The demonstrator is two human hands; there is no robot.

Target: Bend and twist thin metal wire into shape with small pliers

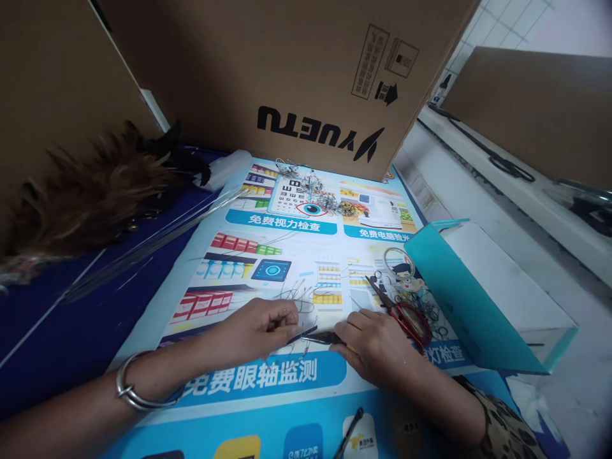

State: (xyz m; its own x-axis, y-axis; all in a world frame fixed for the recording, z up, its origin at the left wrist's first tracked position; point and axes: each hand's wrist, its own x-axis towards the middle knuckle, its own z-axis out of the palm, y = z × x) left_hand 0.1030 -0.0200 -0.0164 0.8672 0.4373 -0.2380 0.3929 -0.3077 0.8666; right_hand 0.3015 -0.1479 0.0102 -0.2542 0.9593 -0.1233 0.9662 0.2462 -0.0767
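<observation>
Near the middle of the poster, my left hand [270, 325] is pinched closed on a thin wire piece, with fine looped wires [303, 296] just beyond its fingers. Wrapped round the handles of small pliers [322, 338] is my right hand [370, 344]; the plier tips point left toward my left fingertips. Tiny beads [306, 349] hang on thin strands under the plier tips. Red-handled scissors [404, 315] lie beyond my right hand, beside a heap of small wire rings [430, 309].
A teal open box [482, 306] stands at the right. A large cardboard box [268, 70] rises behind wire ornaments [327, 201]. Brown feathers [90, 191] and long straight wires [167, 236] lie left. A dark tool [350, 433] lies at the front.
</observation>
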